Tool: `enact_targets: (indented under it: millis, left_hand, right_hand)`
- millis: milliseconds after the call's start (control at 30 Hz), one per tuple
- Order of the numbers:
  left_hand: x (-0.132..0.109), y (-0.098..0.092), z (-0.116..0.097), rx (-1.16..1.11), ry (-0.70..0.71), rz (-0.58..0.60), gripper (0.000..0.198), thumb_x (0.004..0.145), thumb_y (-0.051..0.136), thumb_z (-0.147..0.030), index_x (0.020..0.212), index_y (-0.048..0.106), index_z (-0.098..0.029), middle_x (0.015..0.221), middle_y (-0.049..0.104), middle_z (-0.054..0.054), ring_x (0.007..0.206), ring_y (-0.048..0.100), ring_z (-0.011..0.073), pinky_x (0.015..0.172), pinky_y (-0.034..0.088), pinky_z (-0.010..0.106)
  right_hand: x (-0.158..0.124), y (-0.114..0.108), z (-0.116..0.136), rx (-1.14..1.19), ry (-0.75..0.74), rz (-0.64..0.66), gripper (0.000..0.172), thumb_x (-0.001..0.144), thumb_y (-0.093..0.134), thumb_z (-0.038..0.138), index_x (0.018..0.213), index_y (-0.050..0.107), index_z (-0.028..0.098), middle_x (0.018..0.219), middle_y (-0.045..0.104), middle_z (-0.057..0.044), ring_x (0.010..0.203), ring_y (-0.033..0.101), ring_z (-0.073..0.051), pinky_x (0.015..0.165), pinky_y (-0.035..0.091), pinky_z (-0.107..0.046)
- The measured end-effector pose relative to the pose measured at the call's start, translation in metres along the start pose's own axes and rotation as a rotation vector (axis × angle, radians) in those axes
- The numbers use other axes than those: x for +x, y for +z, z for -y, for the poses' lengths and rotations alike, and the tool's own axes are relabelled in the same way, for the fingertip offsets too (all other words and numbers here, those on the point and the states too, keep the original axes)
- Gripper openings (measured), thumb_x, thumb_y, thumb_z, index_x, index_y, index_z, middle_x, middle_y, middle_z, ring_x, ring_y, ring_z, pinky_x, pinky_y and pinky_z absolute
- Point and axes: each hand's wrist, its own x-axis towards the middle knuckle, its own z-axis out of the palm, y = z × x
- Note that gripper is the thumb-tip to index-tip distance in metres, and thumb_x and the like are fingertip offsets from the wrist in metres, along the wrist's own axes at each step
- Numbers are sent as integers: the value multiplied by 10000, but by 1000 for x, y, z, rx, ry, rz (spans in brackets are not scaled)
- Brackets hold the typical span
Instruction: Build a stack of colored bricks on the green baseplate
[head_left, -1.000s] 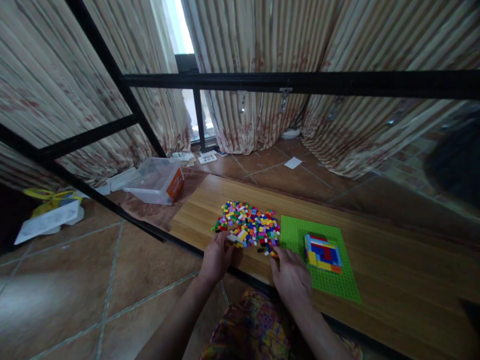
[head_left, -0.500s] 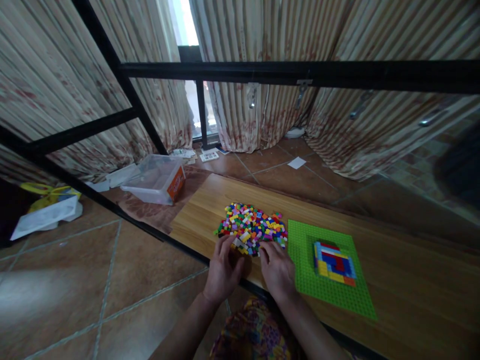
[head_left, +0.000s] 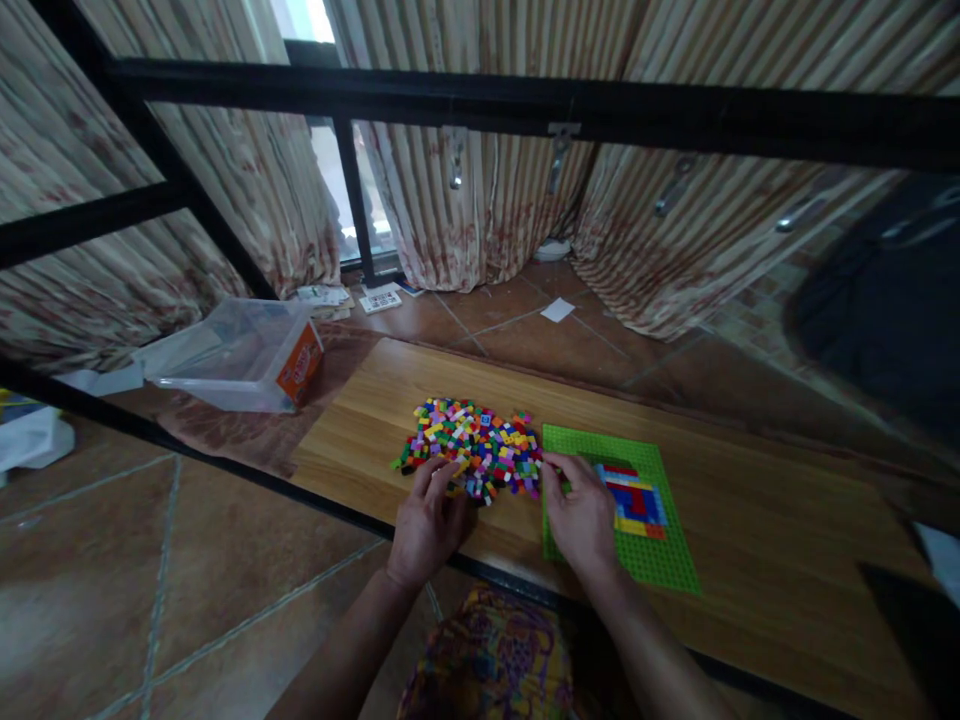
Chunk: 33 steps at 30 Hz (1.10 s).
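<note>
The wooden bench carries a pile of small coloured bricks near the middle of its near edge. A green baseplate lies flat just to the right of the pile.

A layered brick block sits on the middle of the baseplate.

Left hand: fingers loosely curled, tips resting on the near edge of the pile. Whether they hold a brick cannot be told.

Right hand: lies over the left edge of the baseplate, beside the block. Its fingers reach forward to the pile's right margin, thumb and forefinger close together. Any brick between them is too small to tell.

Change from half a second ago: the hands were close together at the pile's near edge. The right hand has since moved right onto the baseplate, while the left remains at the pile.

A clear plastic box lies off the bench's left end.
</note>
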Motion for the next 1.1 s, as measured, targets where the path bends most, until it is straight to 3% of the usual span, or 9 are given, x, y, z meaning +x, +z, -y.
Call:
enact_targets:
  millis: [100,233,367,500,633,733,833,933,1100]
  left_hand:
    - [3,-4,0,-42,47,-17,340,883,516,-222,1223,528,-216,1250,543,106,1188,548,200,942,513,318]
    - [1,-11,1,-57,70,-80,316,897,490,-191,1208,539,-206,1206,566,101,1147,564,185,941,506,323]
    - [-2,-26,6,-27,32,-118,296,893,494,-202,1181,562,-204,1171,575,96,1087,584,184,909,511,325]
    - [1,-43,15,8,-38,-156,270,885,504,-244,1135,585,-185,1142,578,101,906,616,155,776,528,285]
    - [18,-55,30,47,-104,-280,251,868,525,-284,1074,611,-168,1106,591,90,687,572,93,652,505,246]
    - [40,-59,46,95,-220,-338,290,837,541,-305,1079,616,-163,1106,588,88,700,574,103,673,510,263]
    - [61,-57,63,151,-381,-306,367,798,553,-319,1119,608,-150,1147,568,109,765,598,139,735,521,305]
    - [71,-50,73,203,-481,-267,390,790,543,-327,1124,617,-139,1151,570,122,833,611,178,818,513,350]
    - [69,-41,79,273,-437,-261,381,812,510,-338,1105,633,-128,1149,589,136,1011,594,244,923,481,388]
  right_hand:
    - [19,8,6,-61,-59,76,256,930,465,311,1039,676,215,1011,673,-79,960,603,-232,865,460,-360]
    - [53,36,24,-161,-138,207,267,901,524,269,1127,651,206,1070,630,-92,1017,563,-243,904,442,-366]
    - [76,60,32,-219,-170,294,221,869,579,235,1066,678,214,1045,619,-82,1026,530,-246,911,425,-363]
    - [82,66,31,-232,-127,352,136,846,595,187,929,702,200,999,626,-86,1009,525,-236,906,415,-354]
    - [76,47,28,-25,-56,298,125,858,567,200,905,683,195,955,657,-74,962,570,-214,893,429,-344]
    - [60,17,22,319,77,260,159,872,550,286,953,660,204,869,684,-34,801,623,-178,789,481,-319]
    - [33,-16,13,609,253,257,237,816,631,390,959,658,203,864,687,-28,768,638,-177,708,510,-296]
    - [-1,-43,2,662,430,187,312,770,679,444,970,687,206,803,677,-19,728,627,-170,678,510,-286]
    - [-54,-68,-18,599,603,125,370,753,683,500,984,713,212,798,701,-32,730,648,-184,690,521,-303]
